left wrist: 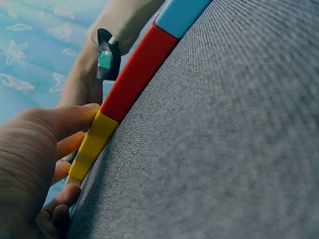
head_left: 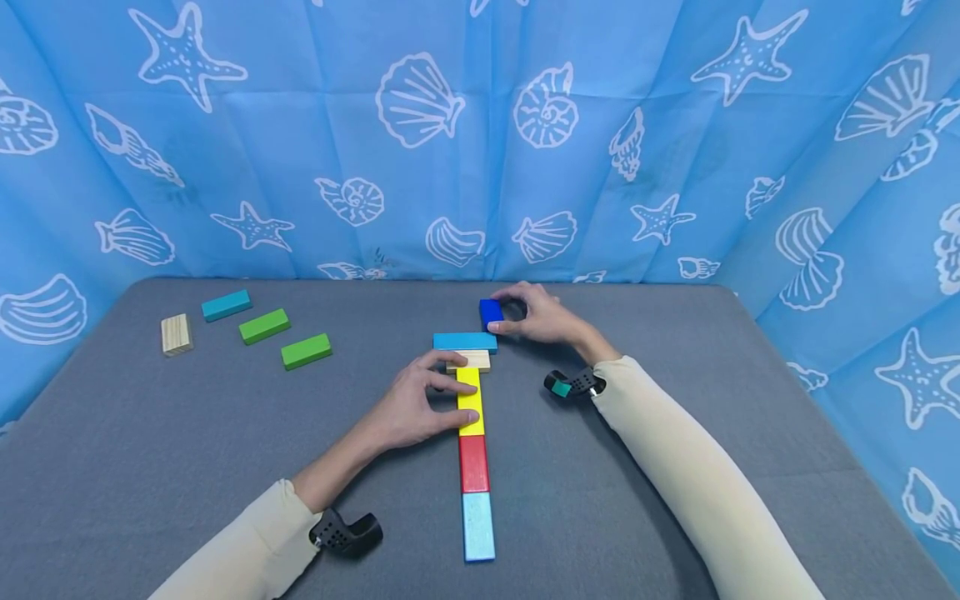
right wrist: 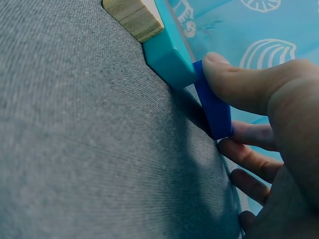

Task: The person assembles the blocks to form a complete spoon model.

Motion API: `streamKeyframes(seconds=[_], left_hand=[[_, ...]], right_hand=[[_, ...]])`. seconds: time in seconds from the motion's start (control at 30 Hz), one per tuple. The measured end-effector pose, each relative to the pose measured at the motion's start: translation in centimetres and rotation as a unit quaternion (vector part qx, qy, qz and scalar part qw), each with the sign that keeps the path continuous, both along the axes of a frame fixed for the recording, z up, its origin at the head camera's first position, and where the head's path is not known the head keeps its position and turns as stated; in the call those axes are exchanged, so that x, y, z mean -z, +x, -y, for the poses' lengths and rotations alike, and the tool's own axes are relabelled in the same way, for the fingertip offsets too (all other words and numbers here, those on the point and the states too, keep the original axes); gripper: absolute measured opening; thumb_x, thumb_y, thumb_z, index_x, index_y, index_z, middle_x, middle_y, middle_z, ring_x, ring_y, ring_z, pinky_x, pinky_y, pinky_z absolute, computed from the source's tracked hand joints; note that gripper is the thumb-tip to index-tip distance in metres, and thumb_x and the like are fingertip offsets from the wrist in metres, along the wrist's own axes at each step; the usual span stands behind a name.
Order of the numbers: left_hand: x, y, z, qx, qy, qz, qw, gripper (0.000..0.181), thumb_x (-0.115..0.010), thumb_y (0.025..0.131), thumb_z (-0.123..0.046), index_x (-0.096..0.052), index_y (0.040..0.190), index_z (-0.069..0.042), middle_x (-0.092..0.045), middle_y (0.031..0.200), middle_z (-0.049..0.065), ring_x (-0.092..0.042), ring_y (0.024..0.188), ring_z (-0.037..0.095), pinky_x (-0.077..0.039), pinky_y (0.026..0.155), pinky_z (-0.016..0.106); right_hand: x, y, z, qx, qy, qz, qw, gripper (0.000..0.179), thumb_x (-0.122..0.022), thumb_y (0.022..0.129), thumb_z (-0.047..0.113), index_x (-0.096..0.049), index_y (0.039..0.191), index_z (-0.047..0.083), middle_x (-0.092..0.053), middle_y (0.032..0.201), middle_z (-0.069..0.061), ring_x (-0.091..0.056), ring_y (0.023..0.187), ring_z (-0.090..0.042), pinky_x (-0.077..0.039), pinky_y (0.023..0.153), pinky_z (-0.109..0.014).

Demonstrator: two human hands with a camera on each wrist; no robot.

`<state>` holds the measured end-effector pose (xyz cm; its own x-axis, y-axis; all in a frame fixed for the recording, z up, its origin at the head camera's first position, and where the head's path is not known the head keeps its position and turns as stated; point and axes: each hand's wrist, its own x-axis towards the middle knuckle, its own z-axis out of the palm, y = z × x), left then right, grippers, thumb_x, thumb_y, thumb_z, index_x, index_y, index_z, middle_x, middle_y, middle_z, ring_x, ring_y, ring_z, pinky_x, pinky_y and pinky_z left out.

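Observation:
My right hand (head_left: 542, 313) pinches a dark blue block (head_left: 491, 313) between thumb and fingers, by the right end of a blue block (head_left: 465, 342) lying crosswise. In the right wrist view the dark blue block (right wrist: 214, 104) is tilted, one corner right at the crosswise block's end. A natural wood block (head_left: 480, 360) lies against the crosswise block's near side. From it a straight row runs toward me: yellow (head_left: 469, 425), red block (head_left: 474, 464), light blue block (head_left: 478, 527). My left hand (head_left: 408, 406) rests thumb and fingertips on the yellow and wood blocks, fingers spread and loosely bent.
At the table's back left lie two green blocks (head_left: 264, 326), a blue block (head_left: 227, 305) and a wood block (head_left: 176, 334). The grey table (head_left: 187, 467) ends at a blue shell-print curtain (head_left: 480, 167). Each wrist wears a black camera mount (head_left: 348, 533).

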<state>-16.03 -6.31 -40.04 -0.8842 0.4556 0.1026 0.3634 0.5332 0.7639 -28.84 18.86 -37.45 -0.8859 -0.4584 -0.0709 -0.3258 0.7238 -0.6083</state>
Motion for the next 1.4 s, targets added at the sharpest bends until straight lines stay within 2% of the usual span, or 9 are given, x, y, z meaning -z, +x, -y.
streamKeyframes(seconds=[0.13,0.4,0.63,0.87,1.23,1.4], left_hand=[[0.0,0.0,0.0,0.001,0.001,-0.001,1.0,0.031,-0.084,0.083,-0.031,-0.081,0.111,-0.019,-0.053,0.142,-0.002,-0.041,0.136,0.028,-0.036,0.106,0.06],[-0.1,0.0,0.0,0.003,0.006,-0.003,1.0,0.031,-0.085,0.083,-0.029,-0.081,0.111,-0.018,-0.053,0.141,-0.002,-0.042,0.136,0.028,-0.036,0.107,0.06],[-0.1,0.1,-0.1,0.003,0.009,-0.01,0.9999,0.03,-0.085,0.082,-0.029,-0.081,0.11,-0.017,-0.054,0.14,-0.001,-0.044,0.134,0.027,-0.038,0.105,0.057],[-0.1,0.1,-0.1,0.001,0.009,-0.008,0.9999,0.03,-0.085,0.082,-0.029,-0.081,0.11,-0.017,-0.054,0.139,-0.002,-0.044,0.133,0.027,-0.038,0.105,0.057],[-0.2,0.1,0.0,0.001,0.009,-0.003,0.9999,0.03,-0.084,0.083,-0.029,-0.081,0.11,-0.018,-0.054,0.14,-0.002,-0.043,0.134,0.027,-0.038,0.105,0.057],[-0.2,0.2,0.0,-0.001,0.007,0.0,1.0,0.03,-0.084,0.083,-0.03,-0.081,0.111,-0.019,-0.053,0.141,-0.002,-0.042,0.135,0.027,-0.037,0.106,0.058]], right_hand=[[0.1,0.0,-0.1,-0.006,-0.006,-0.002,1.0,0.064,-0.075,0.092,0.039,-0.055,0.144,0.008,-0.049,0.145,-0.016,-0.036,0.137,-0.035,-0.008,0.114,-0.069],[0.1,0.1,-0.1,-0.009,-0.006,-0.011,0.9999,0.064,-0.076,0.09,0.039,-0.056,0.142,0.006,-0.05,0.144,-0.016,-0.038,0.135,-0.035,-0.014,0.113,-0.067],[0.2,0.2,-0.1,-0.005,-0.008,-0.016,0.9998,0.059,-0.072,0.093,0.036,-0.058,0.141,0.006,-0.048,0.147,-0.017,-0.036,0.138,-0.035,-0.01,0.114,-0.068],[0.4,0.2,-0.1,-0.002,-0.014,-0.016,0.9998,0.057,-0.071,0.094,0.034,-0.058,0.141,0.006,-0.049,0.147,-0.015,-0.036,0.138,-0.034,-0.013,0.114,-0.065],[0.3,0.5,-0.1,0.01,-0.028,-0.01,0.9995,0.058,-0.069,0.095,0.035,-0.055,0.144,0.007,-0.049,0.148,-0.014,-0.035,0.141,-0.034,-0.01,0.116,-0.065],[0.7,1.2,-0.1,0.036,-0.059,-0.019,0.9975,0.061,-0.07,0.095,0.04,-0.053,0.146,0.011,-0.047,0.149,-0.012,-0.037,0.141,-0.032,-0.022,0.116,-0.059]])
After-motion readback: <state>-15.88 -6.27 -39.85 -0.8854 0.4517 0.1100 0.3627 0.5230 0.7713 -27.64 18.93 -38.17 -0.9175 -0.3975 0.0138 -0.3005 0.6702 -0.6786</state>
